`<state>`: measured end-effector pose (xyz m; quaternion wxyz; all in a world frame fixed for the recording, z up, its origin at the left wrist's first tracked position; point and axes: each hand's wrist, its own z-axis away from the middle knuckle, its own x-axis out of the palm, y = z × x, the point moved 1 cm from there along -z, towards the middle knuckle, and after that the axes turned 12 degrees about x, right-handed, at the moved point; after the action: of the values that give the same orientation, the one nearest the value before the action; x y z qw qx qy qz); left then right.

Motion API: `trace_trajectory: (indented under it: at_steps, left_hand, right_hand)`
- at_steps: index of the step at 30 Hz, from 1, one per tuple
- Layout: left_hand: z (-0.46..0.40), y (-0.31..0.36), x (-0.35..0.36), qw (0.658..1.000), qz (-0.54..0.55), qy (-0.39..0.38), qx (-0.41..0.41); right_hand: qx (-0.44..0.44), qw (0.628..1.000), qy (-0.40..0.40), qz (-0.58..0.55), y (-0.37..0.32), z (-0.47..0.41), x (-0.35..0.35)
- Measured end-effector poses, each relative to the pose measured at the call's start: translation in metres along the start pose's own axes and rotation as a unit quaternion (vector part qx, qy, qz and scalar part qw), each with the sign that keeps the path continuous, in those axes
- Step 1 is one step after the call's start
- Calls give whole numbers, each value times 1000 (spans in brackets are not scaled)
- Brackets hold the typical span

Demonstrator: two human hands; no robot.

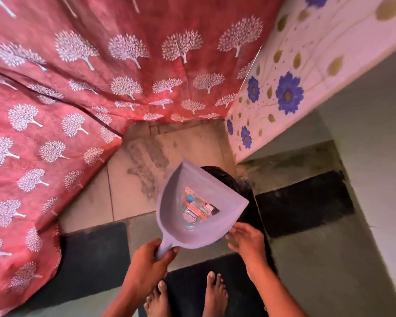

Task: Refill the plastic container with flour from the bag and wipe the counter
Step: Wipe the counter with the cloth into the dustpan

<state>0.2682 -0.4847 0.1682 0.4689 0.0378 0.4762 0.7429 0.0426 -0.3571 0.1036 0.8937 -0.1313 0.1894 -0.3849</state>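
Here the left hand grips the handle of a lilac plastic dustpan.
Keep the dustpan level; the right hand, fingers relaxed and apart, steadies its back edge.

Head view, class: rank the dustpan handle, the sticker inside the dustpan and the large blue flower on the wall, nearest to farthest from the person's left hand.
1. Dustpan handle: gripped in the left hand itself.
2. Sticker: up inside the pan's scoop.
3. Large blue flower: far up right on the wall.
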Motion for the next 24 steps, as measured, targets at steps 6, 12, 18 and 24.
trace_trajectory:
  at_steps: [6, 12, 18, 24]
  left_hand:
    - [71, 115, -46, 997, -54, -20, 43]
    - [154, 209, -90, 989, -106, -47, 91]
    - [211, 252, -101, 977, -152, -62, 134]
    - [223, 262, -91, 969, -206, -75, 113]
  right_hand:
    - [-63, 997, 5, 32, -38, 159, -77]
    - [-115, 993, 22, -29, -57, 325, -137]
    - [-184, 979, 30, -83, -56, 423, -172]
    - [-272, 954, 61, -113, -86, 461, -211]
